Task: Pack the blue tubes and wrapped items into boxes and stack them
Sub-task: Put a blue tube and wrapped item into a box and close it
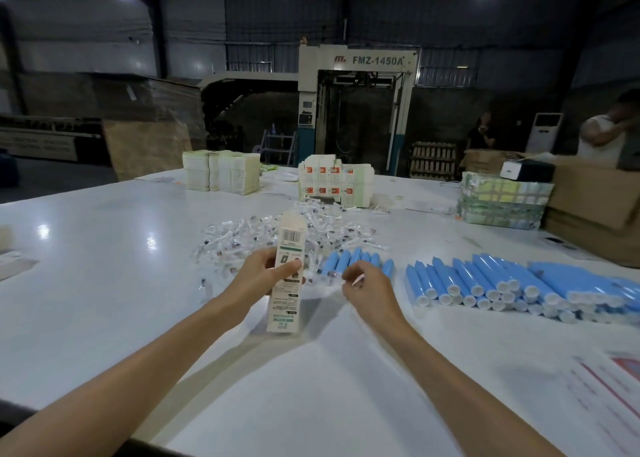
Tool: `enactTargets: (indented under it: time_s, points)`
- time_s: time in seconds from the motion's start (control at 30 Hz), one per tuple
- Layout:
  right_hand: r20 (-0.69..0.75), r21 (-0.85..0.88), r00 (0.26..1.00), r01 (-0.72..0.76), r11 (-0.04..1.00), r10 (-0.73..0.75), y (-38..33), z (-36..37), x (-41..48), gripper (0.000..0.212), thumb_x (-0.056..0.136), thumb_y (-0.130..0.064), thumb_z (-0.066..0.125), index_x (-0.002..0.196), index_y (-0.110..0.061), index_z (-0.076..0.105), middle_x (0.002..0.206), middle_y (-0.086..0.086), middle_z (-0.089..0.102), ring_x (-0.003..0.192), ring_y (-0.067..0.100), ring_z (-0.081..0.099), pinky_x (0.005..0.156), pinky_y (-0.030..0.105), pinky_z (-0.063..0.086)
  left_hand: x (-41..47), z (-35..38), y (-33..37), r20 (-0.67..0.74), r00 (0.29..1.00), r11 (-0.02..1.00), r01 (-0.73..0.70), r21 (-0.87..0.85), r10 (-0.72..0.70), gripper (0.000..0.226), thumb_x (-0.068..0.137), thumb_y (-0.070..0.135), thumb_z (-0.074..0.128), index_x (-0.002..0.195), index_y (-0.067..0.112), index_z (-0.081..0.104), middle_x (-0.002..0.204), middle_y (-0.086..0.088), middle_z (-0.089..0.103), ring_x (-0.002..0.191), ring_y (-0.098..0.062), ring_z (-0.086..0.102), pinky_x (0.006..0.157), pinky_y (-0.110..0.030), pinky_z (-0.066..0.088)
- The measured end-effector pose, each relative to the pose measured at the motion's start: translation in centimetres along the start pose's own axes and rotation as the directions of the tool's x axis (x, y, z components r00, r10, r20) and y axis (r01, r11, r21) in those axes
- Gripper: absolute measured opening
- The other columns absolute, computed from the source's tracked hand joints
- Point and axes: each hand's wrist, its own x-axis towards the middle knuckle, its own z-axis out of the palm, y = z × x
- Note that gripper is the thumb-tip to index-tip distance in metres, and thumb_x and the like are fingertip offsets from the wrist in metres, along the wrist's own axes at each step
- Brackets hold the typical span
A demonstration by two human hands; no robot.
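Box (285,304), long axis tilted away, far end up, is gripped by left hand (259,273); right hand (370,288) just beside pinches a wrapped item (358,279), tubes (346,261) beyond.

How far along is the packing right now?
Done: printed boxes stand stacked across the table, contents unclear. In hand: left hand holds one box upright; right hand pinches a wrapped item. Left: many blue tubes and a big pile of wrapped items lie loose.
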Motion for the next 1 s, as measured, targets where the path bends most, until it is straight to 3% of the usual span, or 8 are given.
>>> enactTargets:
  time_s: [0.07,0.13,0.2,0.27,0.4,0.57,0.83,1.0]
  points:
    - [-0.105,0.251,0.986,-0.101,0.963,0.131,-0.3,-1.9,0.4,0.021,0.086,0.005,0.073,0.094,-0.014,0.072,0.091,-0.002,0.070,0.077,0.010,0.061,0.065,0.016,0.046,0.3,2.0,0.5,0.044,0.999,1.000,-0.007,0.004,0.007,0.020,0.100,0.028,0.076,0.119,0.023,0.074,0.108,0.004,0.083,0.103,-0.019,0.079,0.092,-0.044,0.061]
    - [-0.187,0.444,0.964,-0.088,0.892,0.188,-0.8,-3.9,0.8,0.025,0.082,0.007,0.079,0.092,-0.015,0.075,0.086,-0.003,0.073,0.075,0.009,0.063,0.060,0.011,0.047,0.6,4.1,0.9,0.087,0.996,1.000,-0.003,-0.013,0.004,0.021,0.100,0.028,0.076,0.121,0.024,0.074,0.110,0.007,0.082,0.106,-0.018,0.077,0.085,-0.038,0.060]
    - [-0.249,0.574,0.953,0.002,0.819,0.173,-1.7,-5.7,1.1,0.028,0.084,0.001,0.081,0.104,-0.017,0.074,0.092,-0.004,0.079,0.080,0.004,0.071,0.067,0.007,0.050,0.8,6.1,1.1,0.125,0.992,1.000,-0.010,-0.019,0.012,0.022,0.099,0.030,0.078,0.120,0.027,0.074,0.109,0.011,0.082,0.105,-0.014,0.076,0.077,-0.031,0.058]
    - [-0.301,0.619,0.945,0.089,0.780,0.131,-2.5,-7.0,1.3,0.035,0.090,-0.010,0.080,0.121,-0.019,0.065,0.101,-0.002,0.081,0.089,0.003,0.073,0.077,0.013,0.052,0.9,7.5,1.1,0.148,0.989,0.999,-0.020,-0.027,0.024,0.026,0.096,0.033,0.081,0.121,0.027,0.074,0.110,0.010,0.081,0.107,-0.017,0.076,0.080,-0.034,0.060]
    - [-0.430,0.478,0.903,0.233,0.847,-0.006,-4.3,-8.6,1.9,0.035,0.099,-0.023,0.071,0.129,-0.022,0.052,0.107,0.000,0.079,0.102,0.010,0.070,0.088,0.026,0.055,0.6,9.2,0.6,0.186,0.982,0.996,-0.016,-0.089,0.033,0.033,0.094,0.037,0.083,0.124,0.029,0.074,0.114,0.006,0.081,0.111,-0.022,0.077,0.093,-0.045,0.063]
    - [-0.489,0.390,0.863,0.350,0.852,-0.130,-6.5,-9.3,2.7,0.028,0.099,-0.020,0.071,0.122,-0.021,0.056,0.096,0.001,0.078,0.089,0.007,0.070,0.082,0.023,0.057,0.4,9.3,0.6,0.190,0.980,0.993,-0.033,-0.117,0.055,0.033,0.091,0.042,0.085,0.120,0.030,0.075,0.112,0.007,0.082,0.106,-0.016,0.078,0.086,-0.034,0.062]
    - [-0.178,0.215,0.953,0.279,0.936,-0.243,-7.4,-7.5,3.4,0.017,0.097,-0.017,0.074,0.110,-0.016,0.063,0.096,-0.001,0.077,0.090,0.015,0.072,0.077,0.026,0.059,-0.3,9.5,1.1,0.204,0.973,0.987,-0.082,-0.139,0.109,0.030,0.093,0.039,0.083,0.120,0.026,0.076,0.111,0.002,0.082,0.106,-0.021,0.078,0.083,-0.028,0.059]
    - [-0.099,0.047,0.944,0.320,0.946,-0.315,-6.9,-6.8,3.0,0.011,0.095,-0.017,0.074,0.104,-0.018,0.069,0.105,-0.003,0.070,0.098,0.005,0.062,0.076,0.010,0.046,-0.4,9.4,1.0,0.201,0.973,0.985,-0.088,-0.145,0.117,0.027,0.095,0.037,0.081,0.119,0.026,0.076,0.110,0.000,0.082,0.106,-0.024,0.078,0.084,-0.028,0.058]
